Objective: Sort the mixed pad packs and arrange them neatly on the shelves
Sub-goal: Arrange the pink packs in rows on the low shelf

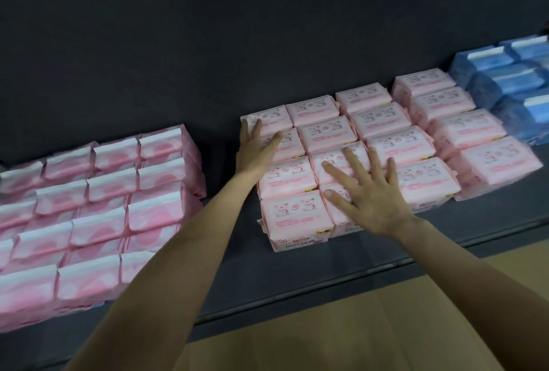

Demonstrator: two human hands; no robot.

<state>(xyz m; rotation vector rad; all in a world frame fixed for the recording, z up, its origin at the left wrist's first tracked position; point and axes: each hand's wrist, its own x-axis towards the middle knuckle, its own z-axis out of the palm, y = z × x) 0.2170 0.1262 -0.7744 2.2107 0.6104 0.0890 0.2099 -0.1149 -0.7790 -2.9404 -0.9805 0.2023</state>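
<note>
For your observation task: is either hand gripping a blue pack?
No: both hands, left and right, lie flat on the pale pink packs; the blue packs sit untouched.

Dim, even, soft overhead light, no glare. Faint shadows only under the pink packs (350, 144) and along the dark shelf (297, 281) edge. Mild motion blur throughout, print unreadable. Wide-angle bending at left and right, blue packs (511, 85) far right softest.

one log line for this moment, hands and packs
left hand: open, flat on pale pink packs | right hand: open, flat on same block | shelf: groups sorted
</note>
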